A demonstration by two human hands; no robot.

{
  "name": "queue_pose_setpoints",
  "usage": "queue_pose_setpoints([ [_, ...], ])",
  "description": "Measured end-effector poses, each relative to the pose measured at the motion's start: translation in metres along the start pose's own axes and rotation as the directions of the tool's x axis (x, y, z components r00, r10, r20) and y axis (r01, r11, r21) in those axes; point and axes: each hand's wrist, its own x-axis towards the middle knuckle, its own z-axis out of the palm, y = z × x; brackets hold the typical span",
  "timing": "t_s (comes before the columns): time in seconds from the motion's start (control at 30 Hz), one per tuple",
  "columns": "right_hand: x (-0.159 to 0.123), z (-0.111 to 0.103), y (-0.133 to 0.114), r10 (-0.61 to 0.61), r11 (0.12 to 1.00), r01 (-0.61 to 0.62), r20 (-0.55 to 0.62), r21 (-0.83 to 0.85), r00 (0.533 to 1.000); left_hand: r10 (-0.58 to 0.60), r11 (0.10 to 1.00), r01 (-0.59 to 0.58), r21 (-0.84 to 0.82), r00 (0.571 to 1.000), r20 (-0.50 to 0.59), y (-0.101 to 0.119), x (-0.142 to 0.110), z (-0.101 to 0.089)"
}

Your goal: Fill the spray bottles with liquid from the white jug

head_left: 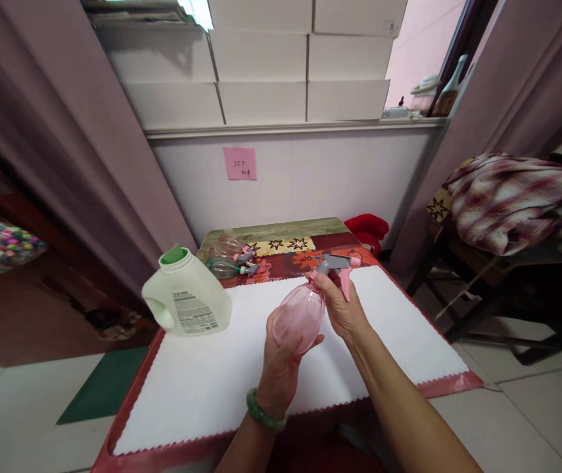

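Observation:
A clear pink spray bottle [301,316] with a grey and pink trigger head [332,264] is held tilted above the white table mat [211,394]. My left hand [281,364], with a green bangle at its wrist, is wrapped round the bottle's body. At the neck, just under the trigger head, my right hand [342,305] is closed on the same bottle; part of its fingers is hidden behind. To the left stands a large whitish plastic jug [187,295], with something green in its open mouth.
Near the table's far left lie a green spray bottle [226,267] and a clear pinkish one [226,248]. White boxes [261,59] are stacked on the sill. A pink note [240,163] is on the wall. Plaid cloth [517,197] lies over furniture at right.

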Motion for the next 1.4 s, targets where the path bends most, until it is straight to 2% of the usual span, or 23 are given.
queue_pose_setpoints([
  [0.2,-0.001,-0.001,0.002,-0.004,1.0,0.003,-0.042,-0.027,0.999,-0.159,0.986,0.159,-0.052,0.987,0.005,-0.005,0.001,-0.004],
  [0.37,-0.001,-0.003,0.003,0.01,1.0,-0.01,0.02,0.0,1.0,-0.233,0.961,0.243,-0.135,0.969,0.084,-0.006,0.001,-0.001],
  [0.57,-0.001,-0.004,0.002,0.035,0.996,-0.039,0.061,0.079,0.998,-0.3,0.928,0.317,-0.194,0.947,0.113,-0.003,0.0,0.002],
  [0.77,0.003,-0.009,-0.006,0.072,0.992,-0.089,0.167,0.095,0.983,-0.425,0.855,0.474,-0.211,0.873,0.239,-0.002,0.001,-0.002],
  [0.87,0.004,-0.01,-0.009,0.1,0.985,-0.123,0.185,0.118,0.978,-0.487,0.806,0.558,-0.196,0.814,0.317,0.0,0.001,-0.002],
  [0.93,0.004,-0.01,-0.009,0.108,0.983,-0.135,0.198,0.126,0.974,-0.522,0.783,0.595,-0.183,0.787,0.327,0.002,0.001,-0.001],
  [1.0,0.004,-0.01,-0.01,0.111,0.979,-0.143,0.21,0.143,0.971,-0.543,0.776,0.608,-0.168,0.779,0.315,0.004,0.001,0.0],
  [1.13,0.003,-0.009,-0.009,0.12,0.972,-0.156,0.195,0.177,0.973,-0.537,0.805,0.581,-0.124,0.801,0.265,0.005,0.002,0.003],
  [1.3,0.002,-0.005,-0.009,0.077,0.991,-0.093,0.155,0.1,0.985,-0.395,0.909,0.406,-0.096,0.912,0.114,-0.004,0.0,0.002],
  [1.4,0.001,0.0,-0.01,0.07,0.996,-0.077,0.114,0.056,0.991,-0.289,0.955,0.291,-0.055,0.957,0.037,-0.006,-0.002,0.004],
])
